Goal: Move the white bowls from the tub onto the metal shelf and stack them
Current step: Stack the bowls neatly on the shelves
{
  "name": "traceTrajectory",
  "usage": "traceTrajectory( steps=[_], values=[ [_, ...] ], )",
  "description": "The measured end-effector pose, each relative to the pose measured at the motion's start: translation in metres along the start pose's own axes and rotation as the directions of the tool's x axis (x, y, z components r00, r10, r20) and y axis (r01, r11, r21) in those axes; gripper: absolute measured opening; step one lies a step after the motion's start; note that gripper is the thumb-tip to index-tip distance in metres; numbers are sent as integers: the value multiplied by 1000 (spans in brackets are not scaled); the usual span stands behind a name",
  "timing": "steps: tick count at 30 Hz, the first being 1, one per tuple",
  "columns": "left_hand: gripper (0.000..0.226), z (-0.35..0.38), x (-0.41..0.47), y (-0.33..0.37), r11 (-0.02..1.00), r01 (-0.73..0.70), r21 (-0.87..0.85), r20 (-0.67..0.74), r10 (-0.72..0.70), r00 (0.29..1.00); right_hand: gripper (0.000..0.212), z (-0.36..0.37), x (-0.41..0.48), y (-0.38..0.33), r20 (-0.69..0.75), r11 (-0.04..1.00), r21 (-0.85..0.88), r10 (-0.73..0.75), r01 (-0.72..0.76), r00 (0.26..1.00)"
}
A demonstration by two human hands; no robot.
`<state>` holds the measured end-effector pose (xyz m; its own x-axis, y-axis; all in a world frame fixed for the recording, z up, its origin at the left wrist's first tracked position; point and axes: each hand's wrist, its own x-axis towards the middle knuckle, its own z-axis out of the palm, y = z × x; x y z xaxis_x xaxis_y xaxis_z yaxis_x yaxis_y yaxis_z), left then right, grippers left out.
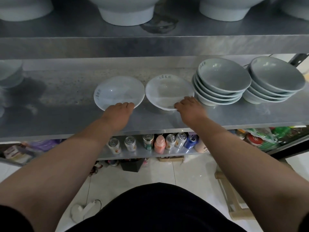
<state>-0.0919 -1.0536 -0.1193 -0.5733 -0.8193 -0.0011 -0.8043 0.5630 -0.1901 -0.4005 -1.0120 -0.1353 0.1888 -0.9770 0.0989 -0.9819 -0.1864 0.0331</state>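
Observation:
Two single white bowls sit side by side on the metal shelf (66, 114). My left hand (117, 113) grips the near rim of the left bowl (117, 91). The right bowl (168, 91) has its near rim held by my right hand (189, 106). To the right stand two stacks of several white bowls, one (220, 81) next to the right bowl and another (275, 79) at the shelf's right end. The tub is not in view.
An upper shelf (150, 46) overhangs, carrying large upturned white bowls (127, 12). More bowls (10, 72) show dimly at far left. Below, a lower shelf holds cans and bottles (160, 143). Tiled floor lies beneath, with a wooden frame (232, 195) at right.

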Motion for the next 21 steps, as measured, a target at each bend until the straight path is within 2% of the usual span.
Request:
traceTrajectory(
  steps=[9,15,19,21],
  values=[
    [40,-7,-3,3,999,42,-24,20,-41,999,30,-7,2,-3,96,999,-31,-6,9,995],
    [19,-4,-14,3,996,85,39,-27,-84,996,48,-9,-10,-7,-26,997,62,-51,53,998],
    [18,-7,-13,0,991,134,-14,4,-133,991,35,-12,-6,-6,29,998,46,-49,48,998],
    [20,-8,-12,1,988,151,-38,23,-150,988,34,-13,-5,-7,42,998,40,-47,45,998]
  ],
)
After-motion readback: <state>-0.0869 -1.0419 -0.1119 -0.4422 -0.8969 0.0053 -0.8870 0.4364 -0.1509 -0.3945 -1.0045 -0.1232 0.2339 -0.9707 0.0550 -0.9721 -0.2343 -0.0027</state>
